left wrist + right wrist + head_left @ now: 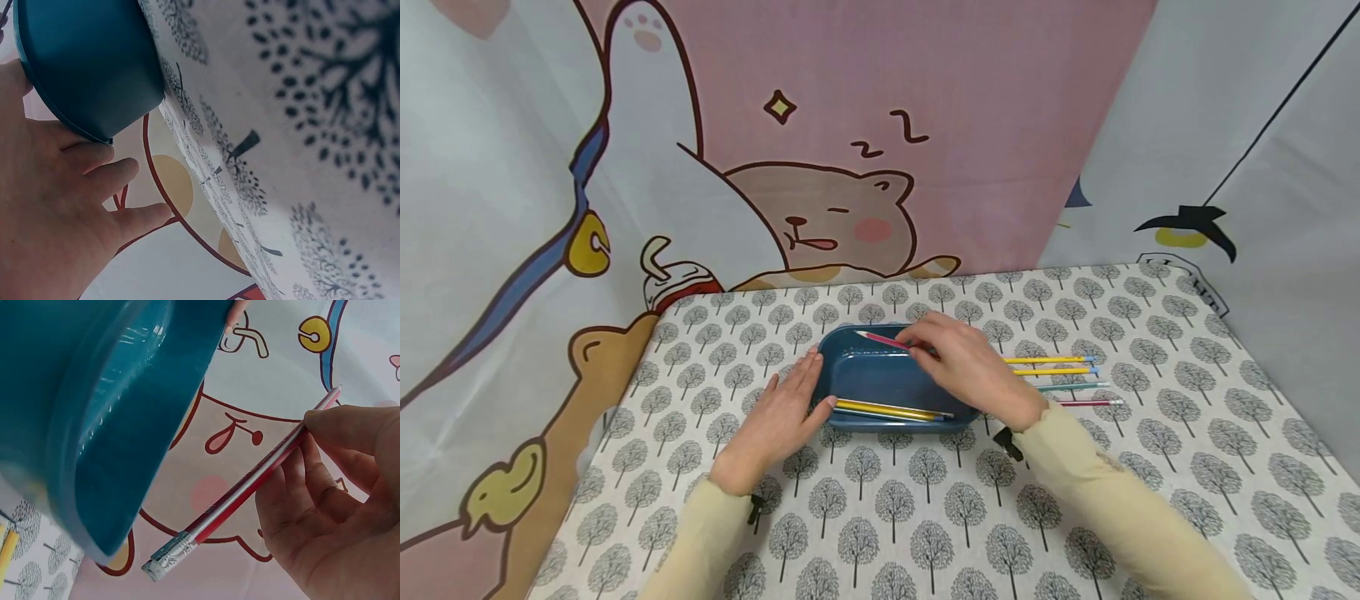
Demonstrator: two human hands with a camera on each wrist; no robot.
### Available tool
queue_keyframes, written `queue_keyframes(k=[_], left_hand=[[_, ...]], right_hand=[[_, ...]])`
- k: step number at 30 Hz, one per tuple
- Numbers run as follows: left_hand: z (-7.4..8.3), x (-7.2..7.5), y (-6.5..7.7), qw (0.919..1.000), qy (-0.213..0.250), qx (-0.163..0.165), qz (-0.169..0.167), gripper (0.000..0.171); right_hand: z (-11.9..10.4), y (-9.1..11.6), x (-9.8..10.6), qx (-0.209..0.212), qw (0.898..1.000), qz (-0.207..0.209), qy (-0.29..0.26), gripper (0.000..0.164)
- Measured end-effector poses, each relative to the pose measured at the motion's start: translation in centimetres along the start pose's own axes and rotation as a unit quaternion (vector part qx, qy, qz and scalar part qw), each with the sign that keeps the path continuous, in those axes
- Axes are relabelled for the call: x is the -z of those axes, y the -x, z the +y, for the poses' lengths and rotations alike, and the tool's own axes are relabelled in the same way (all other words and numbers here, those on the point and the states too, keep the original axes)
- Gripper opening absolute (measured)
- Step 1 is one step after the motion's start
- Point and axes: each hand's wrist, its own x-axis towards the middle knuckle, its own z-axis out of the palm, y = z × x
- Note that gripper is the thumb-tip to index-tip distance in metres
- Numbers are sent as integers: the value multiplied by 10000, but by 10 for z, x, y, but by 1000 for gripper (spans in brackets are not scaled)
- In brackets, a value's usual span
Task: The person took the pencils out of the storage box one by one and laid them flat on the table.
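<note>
Below printed "Z Z" [907, 125], hands [778, 421] [966, 367] touch tray [880, 375] and red pencil [883, 340]

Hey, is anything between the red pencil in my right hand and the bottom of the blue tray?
Nothing visible. The red pencil is over the blue tray, toward its far side; the pencils inside lie along its near side.

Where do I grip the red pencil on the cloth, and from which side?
Probably pinch the red pencil across its bare shaft, just left of its pale end, from above: it lies flat and apart from the teal pencil beyond it, while the right arm hides its other end.
</note>
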Motion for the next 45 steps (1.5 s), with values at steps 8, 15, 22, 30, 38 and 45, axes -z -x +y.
queue_keyframes(k=[8, 15, 22, 30, 38, 45], left_hand=[[-1, -1, -1, 10000, 4, -22, 61, 76], [0, 0, -1, 10000, -31, 6, -27, 76], [0, 0, -1, 10000, -27, 31, -81, 75], [0, 0, 0, 10000, 5, 47, -69, 75], [-1, -1, 0, 10000, 10, 19, -32, 74], [-1, -1, 0, 10000, 14, -18, 43, 75]], right_hand=[[2, 9, 9, 37, 9997, 87, 225, 23], [8, 18, 16, 105, 9989, 235, 381, 23], [14, 28, 23, 158, 9981, 306, 518, 23], [21, 39, 29, 230, 9964, 528, 621, 23], [29, 52, 37, 131, 9954, 610, 728, 25], [39, 61, 46, 218, 9932, 709, 901, 28]])
